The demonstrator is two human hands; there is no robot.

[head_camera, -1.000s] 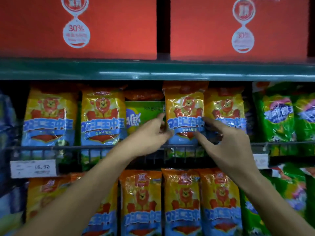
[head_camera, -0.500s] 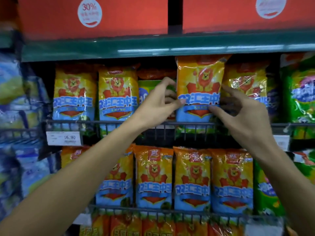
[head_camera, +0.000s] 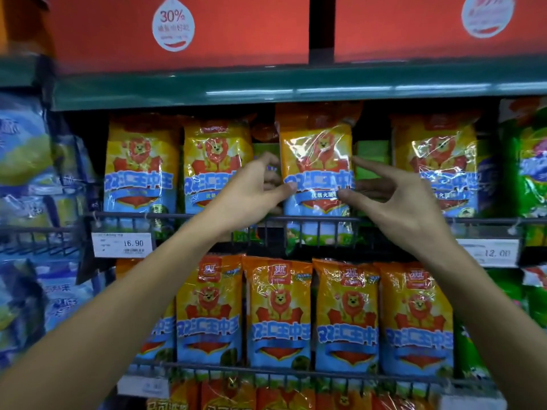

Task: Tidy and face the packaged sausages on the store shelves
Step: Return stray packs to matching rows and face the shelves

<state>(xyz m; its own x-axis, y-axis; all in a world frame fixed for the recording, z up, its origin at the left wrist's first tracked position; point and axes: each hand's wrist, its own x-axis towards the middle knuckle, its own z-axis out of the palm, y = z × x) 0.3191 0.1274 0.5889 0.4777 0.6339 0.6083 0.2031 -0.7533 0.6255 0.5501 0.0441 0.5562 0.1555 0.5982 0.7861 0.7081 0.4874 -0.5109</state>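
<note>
Both hands are up at the upper wire shelf [head_camera: 296, 218] now. The left hand [head_camera: 251, 196] pinches the left edge of the yellow sausage pack [head_camera: 318, 173], thumb on its front, fingers curled behind. The right hand [head_camera: 396, 199] pinches the pack's right edge, thumb at the front, index finger stretched out above. The pack stands upright behind the shelf's front rail, near the middle, in a gap between a matching pack [head_camera: 216, 167] on its left and another [head_camera: 438, 170] on its right. Green packaging [head_camera: 371, 161] shows behind. A 16.90 price tag [head_camera: 122, 244] hangs at the rail's left end.
</note>
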